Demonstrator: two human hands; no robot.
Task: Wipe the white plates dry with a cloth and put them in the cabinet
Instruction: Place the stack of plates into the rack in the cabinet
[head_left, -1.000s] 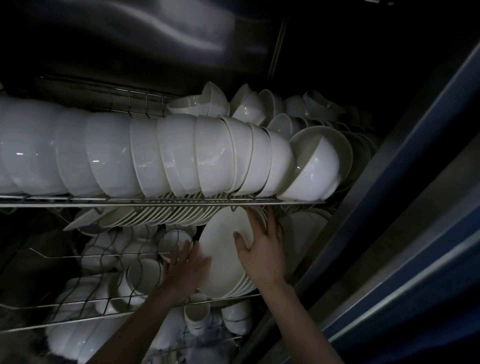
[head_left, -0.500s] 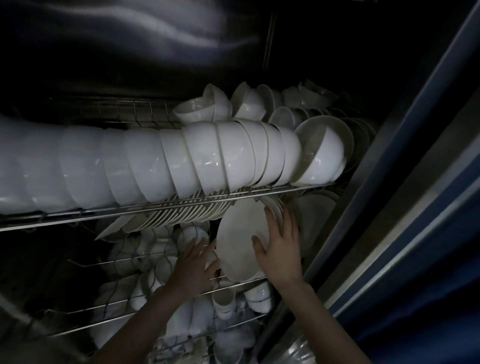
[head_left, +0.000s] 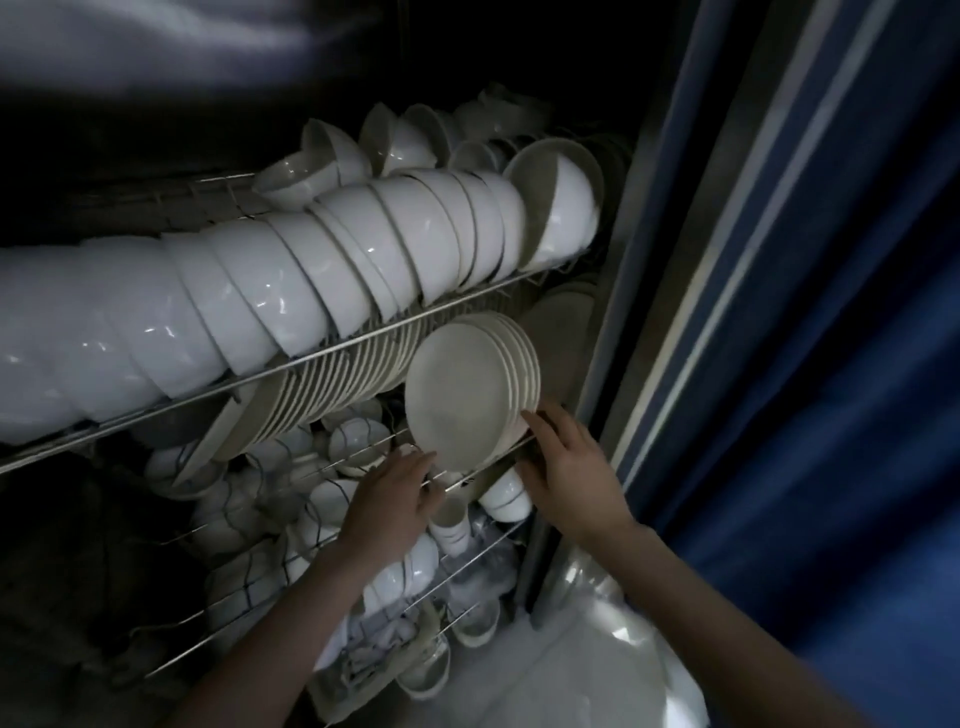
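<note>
**Plates on edge, hands at the rim**

Inside the cabinet (head_left: 621, 312), the white plates (head_left: 462, 400) stand on edge on the wire shelf (head_left: 480, 472), faces toward me. I have both hands at their lower rim: right hand (head_left: 571, 467) touching the stack's edge, fingers straight; left hand (head_left: 395, 493) below-left, fingers loosely extended, gripping nothing.

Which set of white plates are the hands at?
The short stack of round white plates facing the camera, right of the long packed plate row; left hand and right hand flank its lower edge.
</note>
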